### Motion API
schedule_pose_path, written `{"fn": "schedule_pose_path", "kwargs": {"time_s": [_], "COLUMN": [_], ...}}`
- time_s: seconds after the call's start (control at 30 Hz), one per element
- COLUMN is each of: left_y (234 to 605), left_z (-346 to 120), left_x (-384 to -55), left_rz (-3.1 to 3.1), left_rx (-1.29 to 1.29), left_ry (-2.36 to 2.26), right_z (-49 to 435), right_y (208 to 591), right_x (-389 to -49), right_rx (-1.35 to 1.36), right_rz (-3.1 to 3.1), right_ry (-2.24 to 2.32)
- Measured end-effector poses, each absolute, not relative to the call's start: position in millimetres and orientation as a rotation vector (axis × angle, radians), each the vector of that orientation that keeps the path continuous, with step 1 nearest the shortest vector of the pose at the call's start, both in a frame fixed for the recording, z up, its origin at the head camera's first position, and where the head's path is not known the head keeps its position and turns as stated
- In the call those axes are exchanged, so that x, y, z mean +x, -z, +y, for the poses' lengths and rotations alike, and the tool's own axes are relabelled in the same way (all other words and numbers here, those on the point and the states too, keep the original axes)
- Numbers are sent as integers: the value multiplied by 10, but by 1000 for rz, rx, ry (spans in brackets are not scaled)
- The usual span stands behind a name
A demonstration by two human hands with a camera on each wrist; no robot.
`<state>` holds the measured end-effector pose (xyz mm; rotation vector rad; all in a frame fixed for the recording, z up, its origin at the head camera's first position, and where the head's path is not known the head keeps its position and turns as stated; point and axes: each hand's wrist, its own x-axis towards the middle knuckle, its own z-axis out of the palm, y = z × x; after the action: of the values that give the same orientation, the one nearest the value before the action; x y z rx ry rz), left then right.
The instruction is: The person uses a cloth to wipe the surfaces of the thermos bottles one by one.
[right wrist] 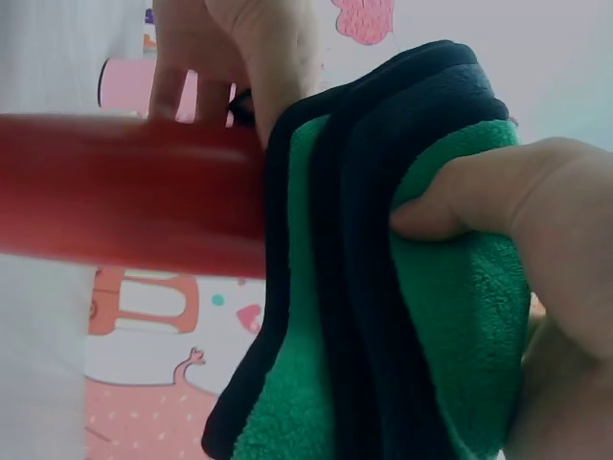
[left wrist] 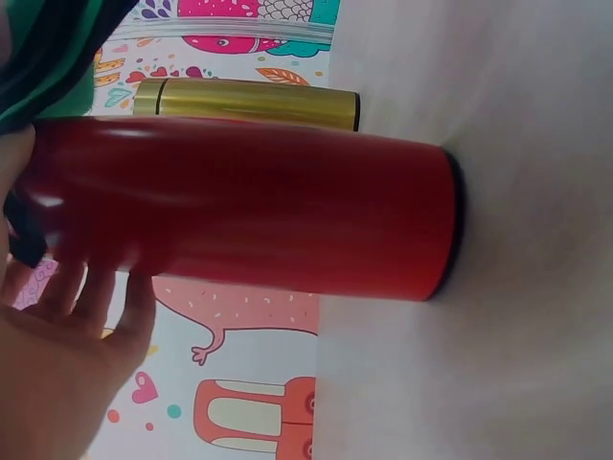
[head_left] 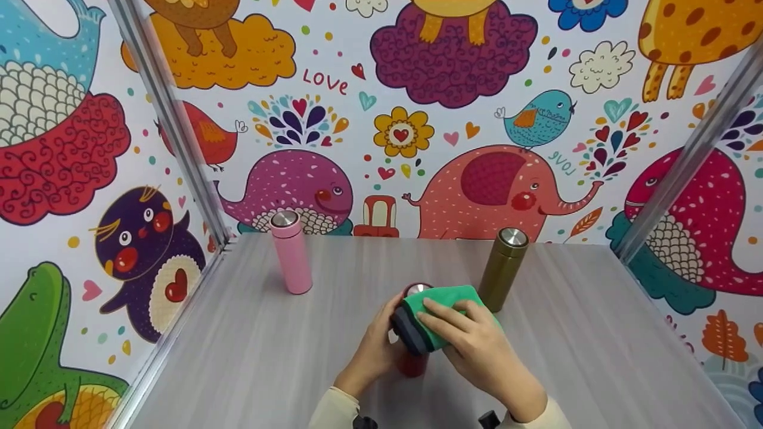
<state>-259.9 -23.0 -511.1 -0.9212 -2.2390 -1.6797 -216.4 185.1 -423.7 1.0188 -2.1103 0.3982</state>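
A red thermos bottle [left wrist: 259, 206] stands upright on the table near me, its steel-topped lid partly hidden by cloth. My left hand [head_left: 377, 345] grips the bottle's upper part from the left, fingers wrapped round its side. In my right hand [head_left: 480, 348] is a folded green cloth [right wrist: 469, 287] with dark edging, pinched between thumb and fingers. The cloth lies against the upper right of the bottle, as the right wrist view also shows. Beyond the right hand stands an olive-green thermos bottle [head_left: 503, 271], apart from it.
A pink thermos bottle [head_left: 292, 256] stands upright at the back left of the grey table [head_left: 250, 357]. Walls with cartoon animals enclose the table at the back and sides, with metal posts [head_left: 179, 125] at the corners.
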Motion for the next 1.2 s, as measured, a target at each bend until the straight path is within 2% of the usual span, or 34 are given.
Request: {"fn": "schedule_pose_path", "kwargs": {"time_s": [0.2, 0.57, 0.9, 1.2], "left_y": [5170, 5143, 5115, 5155], "left_z": [-234, -178, -208, -225], "left_x": [-2604, -2590, -2604, -2610], "left_rz": [-2140, -2172, -2239, -2224], "left_rx": [-995, -911, -876, -900], "left_ry": [1687, 1742, 1755, 1697], "right_z": [1747, 1898, 2011, 1812], "right_y": [4189, 4218, 4233, 4136], "right_x": [-2226, -2347, -2212, -2150], "right_rx": [1048, 948, 957, 1014], "right_rz": [-2169, -2348, -2211, -2206], "right_ry": [-331, -545, -486, -305]}}
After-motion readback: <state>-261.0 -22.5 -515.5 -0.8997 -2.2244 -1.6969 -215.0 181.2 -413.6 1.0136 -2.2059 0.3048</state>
